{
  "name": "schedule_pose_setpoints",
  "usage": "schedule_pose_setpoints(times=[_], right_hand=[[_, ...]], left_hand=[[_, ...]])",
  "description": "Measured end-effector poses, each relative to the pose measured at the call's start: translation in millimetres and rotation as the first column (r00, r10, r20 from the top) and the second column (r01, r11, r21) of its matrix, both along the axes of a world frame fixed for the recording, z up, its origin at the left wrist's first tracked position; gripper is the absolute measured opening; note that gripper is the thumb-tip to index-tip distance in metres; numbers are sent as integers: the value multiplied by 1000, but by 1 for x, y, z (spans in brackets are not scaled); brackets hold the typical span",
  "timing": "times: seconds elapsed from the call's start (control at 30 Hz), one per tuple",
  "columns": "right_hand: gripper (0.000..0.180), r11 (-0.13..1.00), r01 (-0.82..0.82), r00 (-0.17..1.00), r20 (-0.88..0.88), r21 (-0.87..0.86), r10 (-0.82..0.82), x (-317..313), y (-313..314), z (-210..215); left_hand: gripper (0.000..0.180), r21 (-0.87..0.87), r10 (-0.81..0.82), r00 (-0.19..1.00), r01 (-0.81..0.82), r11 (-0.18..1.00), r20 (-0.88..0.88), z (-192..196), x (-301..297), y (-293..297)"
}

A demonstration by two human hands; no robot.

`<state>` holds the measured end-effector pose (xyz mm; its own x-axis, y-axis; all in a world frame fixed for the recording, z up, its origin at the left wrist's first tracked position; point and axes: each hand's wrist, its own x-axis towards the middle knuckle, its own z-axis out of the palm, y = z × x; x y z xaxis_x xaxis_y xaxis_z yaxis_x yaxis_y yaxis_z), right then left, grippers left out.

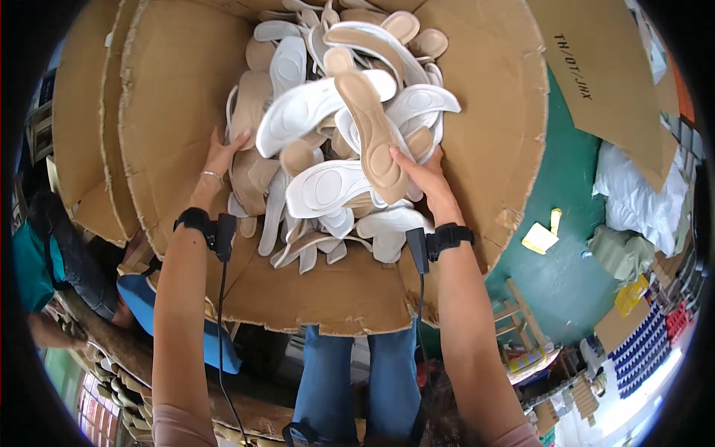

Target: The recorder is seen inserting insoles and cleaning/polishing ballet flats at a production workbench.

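A large cardboard box [477,97] holds a heap of white and beige shoe insoles. My right hand [428,177] grips a beige insole [369,127] near its heel, the thumb on its face and the other fingers mostly hidden behind it. This insole lies slantwise over the top of the heap. At the heap's left edge, my left hand [220,158] has its thumb and fingers apart, close to a beige insole [250,100]; whether it touches is unclear. White insoles, one of them [328,186] just left of the held one, lie between my hands.
Raised cardboard walls surround both forearms, with the near flap [320,298] below them. A black cable hangs from each wrist strap. To the right lie white plastic bags [640,194] and a small wooden stool [521,320] on green floor. Another person's arm [56,331] shows at far left.
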<state>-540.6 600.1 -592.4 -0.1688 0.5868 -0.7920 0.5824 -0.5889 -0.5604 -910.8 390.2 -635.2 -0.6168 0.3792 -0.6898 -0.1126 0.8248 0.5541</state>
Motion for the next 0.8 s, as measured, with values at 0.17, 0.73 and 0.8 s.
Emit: schedule_pose_setpoints(times=[0.17,0.73,0.8], right_hand=[[113,966,196,979,-27,-165,-203,-3,-14,-37],[75,878,477,863,-213,43,-458,-34,-74,86],[73,878,479,849,-252,0,-464,-38,-91,122]], left_hand=[[116,-45,-58,979,67,997,195,-15,12,18],[55,236,355,901,-411,880,248,124,127,-20],[64,421,391,874,-482,768,288,158,148,-30]])
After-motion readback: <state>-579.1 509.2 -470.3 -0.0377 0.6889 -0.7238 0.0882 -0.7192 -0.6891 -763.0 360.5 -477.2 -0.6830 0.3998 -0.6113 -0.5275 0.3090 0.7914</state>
